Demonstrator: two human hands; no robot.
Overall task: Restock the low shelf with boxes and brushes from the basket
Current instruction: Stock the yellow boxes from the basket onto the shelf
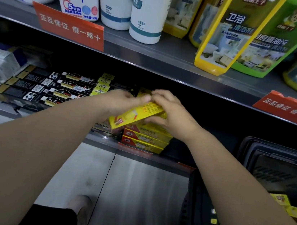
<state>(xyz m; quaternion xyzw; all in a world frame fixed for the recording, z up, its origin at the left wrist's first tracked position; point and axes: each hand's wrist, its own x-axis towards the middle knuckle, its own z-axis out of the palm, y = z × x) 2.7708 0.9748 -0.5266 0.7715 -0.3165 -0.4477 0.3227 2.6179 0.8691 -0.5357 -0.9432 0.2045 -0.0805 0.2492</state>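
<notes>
Black flat cartons (pixel 52 88) lay at nine o'clock of a stack of yellow boxes (pixel 146 140) on the low metal shelf (pixel 102 142); a black plastic basket (pixel 275 148) sat at four o'clock. Just above the stack, the left hand (pixel 120 101) and right hand (pixel 172 113) each held in its grip a long yellow cardboard box (pixel 136 114), red-marked at its near end and tilted, its long axis running from eight to two o'clock.

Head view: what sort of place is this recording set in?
Most likely a shop aisle for household goods: cleaner bottles line the upper shelf, orange edge signs hang from it, and identical yellow boxes are stacked on the low shelf beside a basket.
</notes>
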